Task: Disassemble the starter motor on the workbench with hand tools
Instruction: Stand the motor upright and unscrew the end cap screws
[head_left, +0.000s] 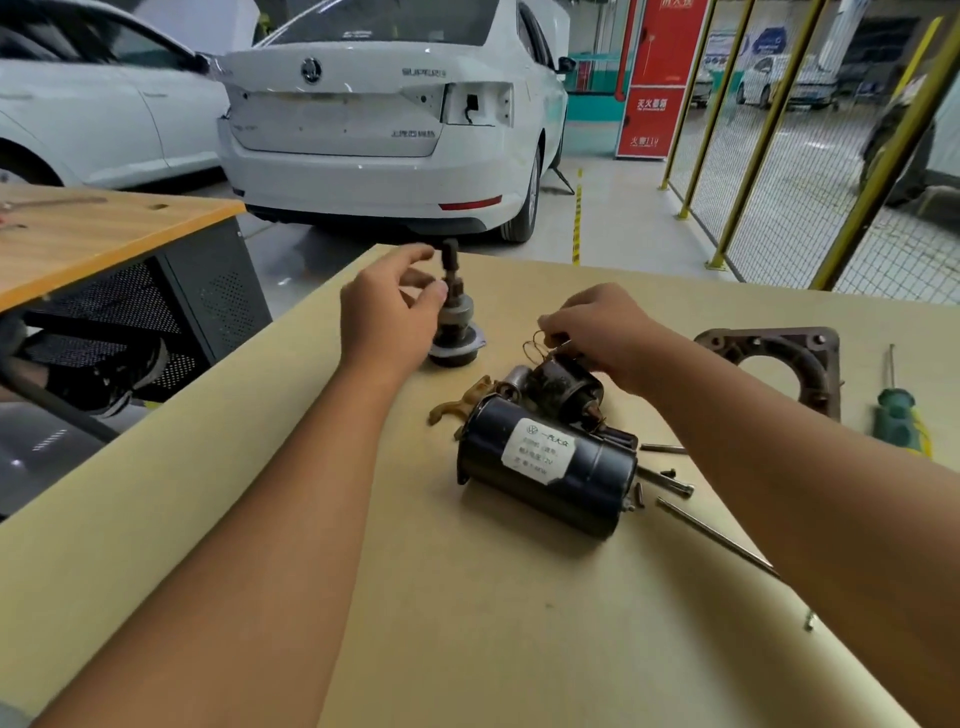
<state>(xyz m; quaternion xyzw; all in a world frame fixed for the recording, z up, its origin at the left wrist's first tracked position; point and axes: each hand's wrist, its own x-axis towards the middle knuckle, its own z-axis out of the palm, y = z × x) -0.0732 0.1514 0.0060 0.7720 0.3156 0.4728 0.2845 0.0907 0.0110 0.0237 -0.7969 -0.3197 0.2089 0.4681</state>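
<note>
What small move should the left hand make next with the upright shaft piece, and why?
Probably let go and draw back: the left hand touches the drive shaft assembly, which already stands upright on the workbench, apart from the motor housing. The right hand pinches a thin spring.

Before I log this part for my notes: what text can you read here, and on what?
"一汽大众" with a VW logo: white label on the black motor housing; lower lines blurred.
"SUPERB": white car's boot lid.
"灭火器箱": red cabinet; other lines blurred.
Chinese badge under it: too blurred.
</note>
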